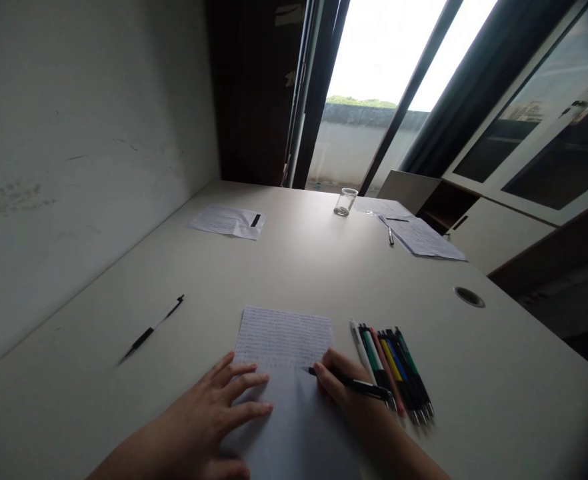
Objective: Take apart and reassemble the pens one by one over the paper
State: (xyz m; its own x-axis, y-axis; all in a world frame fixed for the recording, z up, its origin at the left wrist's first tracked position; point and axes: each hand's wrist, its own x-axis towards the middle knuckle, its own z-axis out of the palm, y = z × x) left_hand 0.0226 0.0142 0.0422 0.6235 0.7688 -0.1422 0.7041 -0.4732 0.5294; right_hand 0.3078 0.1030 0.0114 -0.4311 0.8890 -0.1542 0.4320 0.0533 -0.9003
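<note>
A sheet of paper (294,433) lies in front of me, its upper part covered with lines of handwriting. My left hand (219,407) rests flat on the sheet's left side, fingers spread. A black pen (359,387) is pinched in my right hand (341,380), its tip at the paper just below the written lines. Right of that hand lies a row of several pens (391,363) in white, green, red, yellow, blue and black. To the left, apart from both hands, a white and black pen (153,327) lies on the table.
The white table (294,273) meets a wall on the left. Farther back are a plastic-covered sheet (229,221), a glass jar (345,202), a stack of papers (424,237) and another pen (391,236). A round cable hole (469,297) is at the right.
</note>
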